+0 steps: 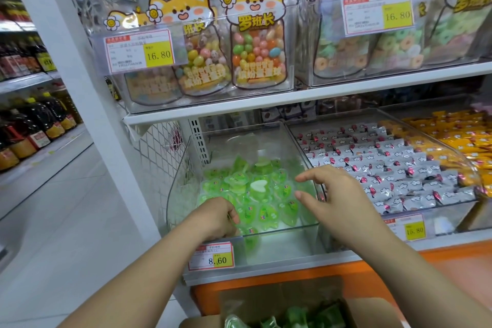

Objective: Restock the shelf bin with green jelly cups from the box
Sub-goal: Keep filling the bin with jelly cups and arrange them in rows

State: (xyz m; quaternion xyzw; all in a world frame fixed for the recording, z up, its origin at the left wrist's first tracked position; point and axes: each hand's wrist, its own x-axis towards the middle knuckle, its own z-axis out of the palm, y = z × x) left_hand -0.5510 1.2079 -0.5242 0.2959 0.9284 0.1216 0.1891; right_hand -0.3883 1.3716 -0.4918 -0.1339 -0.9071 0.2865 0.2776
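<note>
A clear plastic shelf bin (282,245) holds a pile of heart-shaped green jelly cups (255,192). My left hand (215,217) reaches over the bin's front left edge, its fingers curled down among the cups; whether it holds one is hidden. Over the bin's right side hovers my right hand (338,194), fingers spread and relaxed, holding nothing. At the bottom of the view a cardboard box (372,309) stands open with more green jelly cups (292,318) inside.
A neighbouring bin of silver-wrapped sweets (386,168) sits right of the jelly bin, with yellow-wrapped ones (466,136) beyond. The shelf above carries candy bags (255,42) in clear bins. A price tag (211,255) hangs on the bin's front. Bottles (34,120) line the aisle at left.
</note>
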